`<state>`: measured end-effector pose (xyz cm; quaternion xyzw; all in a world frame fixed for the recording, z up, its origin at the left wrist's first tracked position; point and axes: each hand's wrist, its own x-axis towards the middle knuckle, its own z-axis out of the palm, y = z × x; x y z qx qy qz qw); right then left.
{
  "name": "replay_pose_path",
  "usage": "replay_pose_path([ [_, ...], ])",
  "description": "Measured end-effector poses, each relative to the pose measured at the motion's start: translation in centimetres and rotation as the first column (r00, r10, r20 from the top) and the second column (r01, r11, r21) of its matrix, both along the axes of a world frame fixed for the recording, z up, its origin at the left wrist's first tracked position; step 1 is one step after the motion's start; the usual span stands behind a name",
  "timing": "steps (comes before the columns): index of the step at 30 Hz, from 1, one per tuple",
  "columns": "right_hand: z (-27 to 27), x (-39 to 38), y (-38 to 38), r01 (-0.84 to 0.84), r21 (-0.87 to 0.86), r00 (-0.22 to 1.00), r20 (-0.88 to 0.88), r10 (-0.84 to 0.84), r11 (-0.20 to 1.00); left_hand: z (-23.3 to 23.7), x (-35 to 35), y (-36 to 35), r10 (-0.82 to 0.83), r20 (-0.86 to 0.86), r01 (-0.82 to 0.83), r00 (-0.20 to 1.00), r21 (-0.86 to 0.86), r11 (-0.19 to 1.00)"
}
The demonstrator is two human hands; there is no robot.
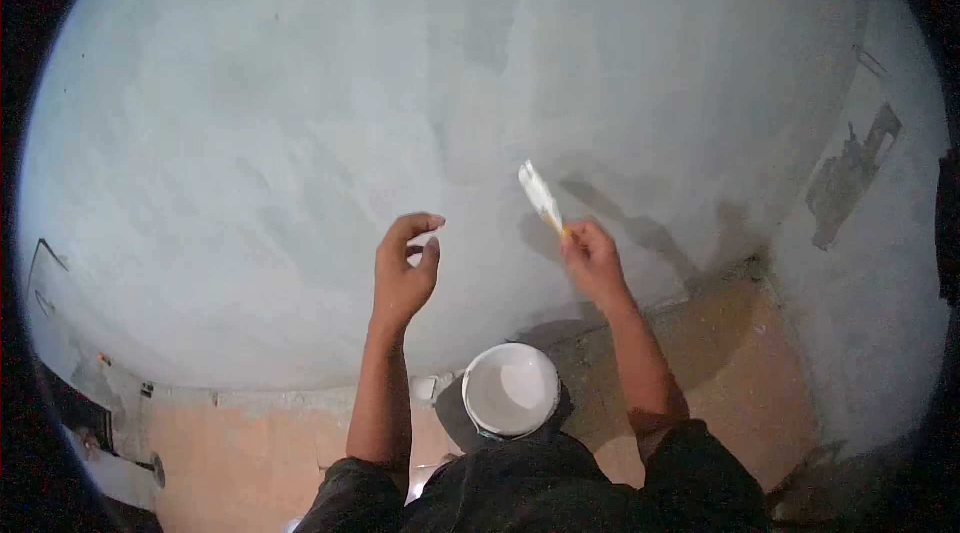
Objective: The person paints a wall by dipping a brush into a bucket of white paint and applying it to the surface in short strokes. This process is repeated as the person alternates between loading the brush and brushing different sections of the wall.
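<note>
My right hand (592, 255) is closed around the yellowish handle of a brush-like tool (540, 195), whose long white end points up and to the left in front of the wall. Left of it, my left hand (408, 268) is raised with its fingers curved and a gap between thumb and fingertips; nothing is in it. Below and between both hands, close to my body, stands a white bucket (511, 390) with pale material inside.
A grey, patchy plastered wall (300, 133) fills most of the view. On the right side wall (870, 263) is a darker grey patch (852, 178). The floor (240, 463) is orange-brown. A dark opening shows at the lower left.
</note>
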<state>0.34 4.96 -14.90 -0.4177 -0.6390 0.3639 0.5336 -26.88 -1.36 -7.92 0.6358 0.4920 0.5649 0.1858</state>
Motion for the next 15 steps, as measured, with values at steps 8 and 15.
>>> replay_pose_path([
  [8,14.7,-3.8,4.7,0.267,0.523,0.915,0.127,-0.384,0.809,3.4,1.8,0.5,-0.138,0.042,0.135,0.99,0.065,0.989],
  [15,14.0,-5.3,9.0,0.214,0.652,0.668,0.445,-0.596,0.727,4.4,2.8,-0.7,-0.224,0.061,0.22,0.973,0.061,0.974],
])
